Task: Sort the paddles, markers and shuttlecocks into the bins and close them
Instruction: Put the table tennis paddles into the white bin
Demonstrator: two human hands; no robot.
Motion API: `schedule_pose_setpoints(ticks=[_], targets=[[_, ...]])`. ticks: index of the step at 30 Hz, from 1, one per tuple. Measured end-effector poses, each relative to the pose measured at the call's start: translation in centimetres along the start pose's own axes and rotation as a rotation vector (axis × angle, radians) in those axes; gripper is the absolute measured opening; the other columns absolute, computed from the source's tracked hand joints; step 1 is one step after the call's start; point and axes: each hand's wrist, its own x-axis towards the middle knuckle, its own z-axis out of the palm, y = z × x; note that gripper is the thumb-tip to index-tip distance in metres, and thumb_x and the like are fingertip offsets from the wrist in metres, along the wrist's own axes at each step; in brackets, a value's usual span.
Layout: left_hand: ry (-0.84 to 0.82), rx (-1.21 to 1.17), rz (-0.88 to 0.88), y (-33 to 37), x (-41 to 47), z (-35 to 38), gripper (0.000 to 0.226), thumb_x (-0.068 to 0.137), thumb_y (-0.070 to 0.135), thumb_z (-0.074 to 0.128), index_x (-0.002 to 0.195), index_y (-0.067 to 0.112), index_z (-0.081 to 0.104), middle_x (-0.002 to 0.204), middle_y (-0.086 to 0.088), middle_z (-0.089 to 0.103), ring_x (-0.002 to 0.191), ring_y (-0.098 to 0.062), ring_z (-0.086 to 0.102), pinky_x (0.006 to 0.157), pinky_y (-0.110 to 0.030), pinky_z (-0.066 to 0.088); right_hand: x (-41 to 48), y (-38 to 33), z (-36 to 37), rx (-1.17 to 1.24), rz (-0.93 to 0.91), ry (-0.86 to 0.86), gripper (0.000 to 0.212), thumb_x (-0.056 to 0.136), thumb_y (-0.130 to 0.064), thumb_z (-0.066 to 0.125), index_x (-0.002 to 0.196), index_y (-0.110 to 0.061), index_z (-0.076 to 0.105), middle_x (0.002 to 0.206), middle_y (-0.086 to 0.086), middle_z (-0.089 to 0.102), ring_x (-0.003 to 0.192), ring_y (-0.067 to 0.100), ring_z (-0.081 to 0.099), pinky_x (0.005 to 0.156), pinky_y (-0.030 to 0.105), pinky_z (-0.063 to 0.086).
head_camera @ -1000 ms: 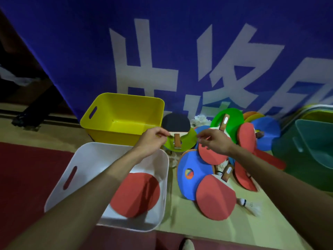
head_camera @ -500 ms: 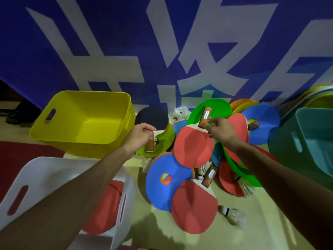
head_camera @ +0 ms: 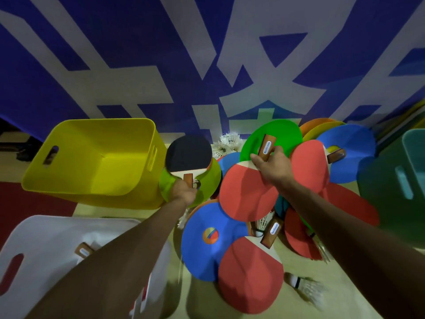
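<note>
Paddles: I count five wooden handles in sight. The left grip (head_camera: 184, 192) is closed round the handle of the black paddle (head_camera: 188, 155), blade pointing away, just right of the yellow bin (head_camera: 76, 162). A lime marker disc (head_camera: 207, 180) lies against that blade; I cannot tell whether it is held too. The right grip (head_camera: 273, 164) is closed on the handle of a red paddle (head_camera: 246, 192), blade toward me, over the heap. Nearer than both grips lie a second red paddle (head_camera: 250, 277) and a blue disc (head_camera: 202, 249). Beyond the right grip is a green disc (head_camera: 282, 132).

Shuttlecocks: a white cluster (head_camera: 227, 143) between the grips, number unclear; one blurred shuttlecock (head_camera: 305, 286) nearer me.

Bins: three. The white bin (head_camera: 46, 238) under the left forearm holds one handle. The teal bin (head_camera: 388, 203) is right of the right grip.
</note>
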Motion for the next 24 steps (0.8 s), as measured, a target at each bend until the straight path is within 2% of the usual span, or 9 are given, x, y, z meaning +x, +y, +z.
schedule_pose_setpoints(ticks=[3, 5, 7, 9, 12, 15, 18, 22, 24], targets=[[0.006, -0.028, 0.001, 0.4, -0.4, 0.3, 0.027, 0.091, 0.007, 0.057, 0.114, -0.006, 0.058, 0.116, -0.026, 0.060, 0.108, -0.040, 0.058, 0.082, -0.044, 0.048, -0.6, 0.3, 0.0, 0.079, 0.001, 0.025, 0.050, 0.085, -0.034, 0.068, 0.120, -0.006, 0.045, 0.104, 0.009, 0.060, 0.100, 0.029, 0.059, 0.072, 0.028, 0.038], [-0.038, -0.071, 0.047, 0.8, -0.9, 0.0, 0.028, 0.091, 0.002, 0.053, 0.119, -0.001, 0.054, 0.119, -0.024, 0.057, 0.106, -0.038, 0.057, 0.083, -0.044, 0.049, -1.1, 0.5, -0.1, 0.110, 0.000, 0.058, 0.047, 0.085, -0.034, 0.068, 0.116, -0.006, 0.046, 0.105, 0.011, 0.061, 0.100, 0.031, 0.060, 0.076, 0.032, 0.042], [-0.089, -0.072, 0.106, 1.2, -1.6, -0.8, 0.025, 0.092, -0.001, 0.050, 0.117, 0.003, 0.053, 0.110, -0.018, 0.056, 0.088, -0.028, 0.054, 0.070, -0.037, 0.046, -1.7, 0.4, -0.3, 0.121, -0.010, 0.051, 0.042, 0.088, -0.031, 0.064, 0.115, -0.005, 0.046, 0.109, 0.015, 0.061, 0.101, 0.032, 0.059, 0.080, 0.036, 0.044], [-0.135, -0.086, 0.126, 1.8, -2.5, -1.9, 0.015, 0.092, -0.003, 0.047, 0.104, 0.005, 0.052, 0.083, -0.011, 0.050, 0.067, -0.018, 0.042, 0.055, -0.027, 0.035, -2.4, 0.2, -0.6, 0.117, -0.048, 0.017, 0.035, 0.092, -0.025, 0.059, 0.116, -0.003, 0.046, 0.111, 0.016, 0.061, 0.103, 0.033, 0.059, 0.080, 0.035, 0.042], [-0.165, -0.120, 0.159, 1.9, -3.9, -3.2, 0.014, 0.093, -0.003, 0.044, 0.087, 0.009, 0.046, 0.069, -0.005, 0.038, 0.058, -0.013, 0.032, 0.050, -0.025, 0.026, -3.8, -0.1, -1.3, 0.085, -0.104, -0.007, 0.028, 0.094, -0.020, 0.055, 0.115, -0.003, 0.047, 0.110, 0.016, 0.062, 0.102, 0.033, 0.058, 0.077, 0.033, 0.039], [-0.185, -0.138, 0.173, 1.5, -5.0, -4.3, 0.018, 0.093, 0.004, 0.045, 0.077, 0.012, 0.047, 0.064, -0.004, 0.038, 0.056, -0.014, 0.034, 0.049, -0.027, 0.026, -5.3, -0.3, -2.1, 0.115, -0.124, -0.007, 0.026, 0.096, -0.016, 0.052, 0.118, -0.005, 0.047, 0.105, 0.010, 0.059, 0.099, 0.030, 0.058, 0.078, 0.033, 0.043], [-0.177, -0.166, 0.183, 1.3, -6.5, -5.6, 0.013, 0.094, 0.018, 0.049, 0.083, 0.012, 0.050, 0.062, -0.003, 0.043, 0.056, -0.016, 0.040, 0.049, -0.025, 0.028, -7.1, -1.1, -2.7, 0.178, -0.155, 0.007, 0.031, 0.096, -0.011, 0.051, 0.126, -0.008, 0.041, 0.102, 0.004, 0.057, 0.095, 0.026, 0.059, 0.075, 0.030, 0.042], [-0.119, -0.200, 0.244, 0.4, -8.0, -8.7, 0.039, 0.094, 0.041, 0.052, 0.066, 0.014, 0.051, 0.057, -0.004, 0.049, 0.053, -0.018, 0.043, 0.051, -0.027, 0.029, -9.3, -3.4, -2.9, 0.231, -0.230, 0.068, 0.033, 0.095, -0.012, 0.051, 0.127, -0.009, 0.043, 0.107, 0.005, 0.059, 0.097, 0.023, 0.059, 0.081, 0.034, 0.047], [-0.069, -0.196, 0.262, -0.5, -8.9, -11.0, 0.043, 0.092, 0.046, 0.054, 0.069, 0.010, 0.057, 0.057, -0.005, 0.053, 0.054, -0.020, 0.046, 0.054, -0.029, 0.031, -10.6, -5.1, -2.9, 0.276, -0.282, 0.107, 0.032, 0.095, -0.011, 0.051, 0.126, -0.009, 0.046, 0.106, 0.003, 0.059, 0.099, 0.022, 0.059, 0.087, 0.039, 0.048]])
